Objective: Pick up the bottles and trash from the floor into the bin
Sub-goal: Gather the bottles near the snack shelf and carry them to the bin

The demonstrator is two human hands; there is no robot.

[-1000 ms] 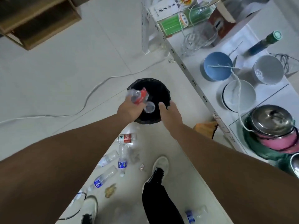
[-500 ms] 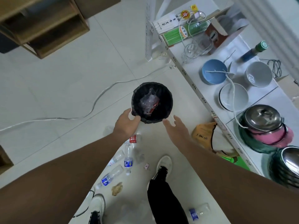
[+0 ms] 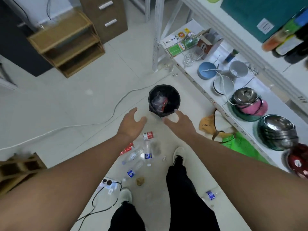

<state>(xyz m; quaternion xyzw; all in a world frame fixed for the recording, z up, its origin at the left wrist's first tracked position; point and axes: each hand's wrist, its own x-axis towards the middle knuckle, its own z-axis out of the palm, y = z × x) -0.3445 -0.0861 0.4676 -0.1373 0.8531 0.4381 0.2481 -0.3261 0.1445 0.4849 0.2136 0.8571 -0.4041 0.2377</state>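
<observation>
The bin (image 3: 164,100) sat on the floor just ahead of both hands, black liner inside, with a crumpled clear bottle and something red already in it. My guess is it was parked there to stay within easy reach of the mess. Left hand (image 3: 131,126) was spread wide and empty, and the right hand (image 3: 180,123) was the same, palm down with nothing in it, fingertips near the bin's rim. Looked like a between-grabs pose to me.

Plenty was left on the floor, though. A red-label bottle (image 3: 148,135) lay right below the left hand, a cluster of clear blue-label bottles (image 3: 147,155) was between that and the shoes, and a red wrapper (image 3: 127,148) lay beside them. There was also a brown scrap (image 3: 140,181) and one stray bottle (image 3: 210,195) off by the right leg. So I'd say the job was only partly done. A white cable (image 3: 116,105) ran across the tiles left of the bin.
</observation>
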